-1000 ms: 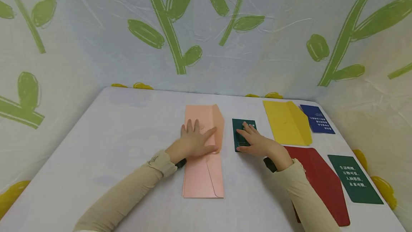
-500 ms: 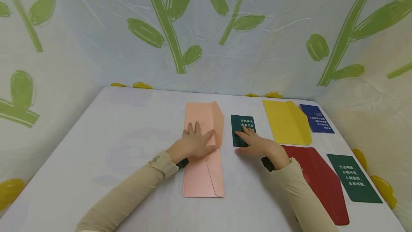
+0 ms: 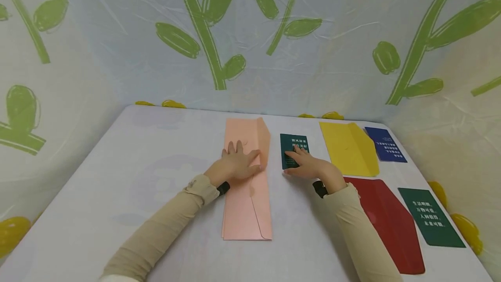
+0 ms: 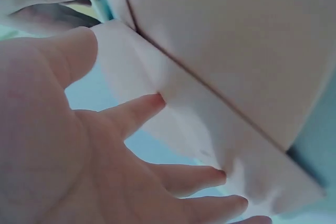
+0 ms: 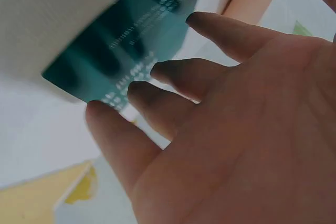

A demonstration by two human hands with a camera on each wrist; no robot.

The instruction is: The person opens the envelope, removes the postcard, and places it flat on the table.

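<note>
The head view gives me the whole layout: the left hand (image 3: 235, 164) lies palm down on a pink envelope (image 3: 242, 129), its grip spread wide, fingers splayed and closed round nothing. That envelope sits mid-bench, its flap folded out to the right, and its near end meets more pink envelopes (image 3: 246, 221), which show a slanting seam. Just right of it, on the bench (image 3: 176, 212), is a dark green card (image 3: 287, 142) with the right hand (image 3: 311, 164) over its near right part; that grip is also loose and spread, with nothing pinched in it.

From above, those fingers hide some of the card's print. My right wrist view looks under the palm and picks up both blocks of lettering, one large, one fine, with the fingertips at the card's face and edge; how firmly they press I can't tell. My left wrist view shows what the head camera can't: a dark line where the pink flap meets the body, and the index fingertip against the flap.

Only the head view lets me see, farther right, a blue card (image 3: 385, 144), a red envelope (image 3: 385, 221) and a second green card (image 3: 430, 216); a yellow envelope (image 3: 346, 149) lies beside them.
</note>
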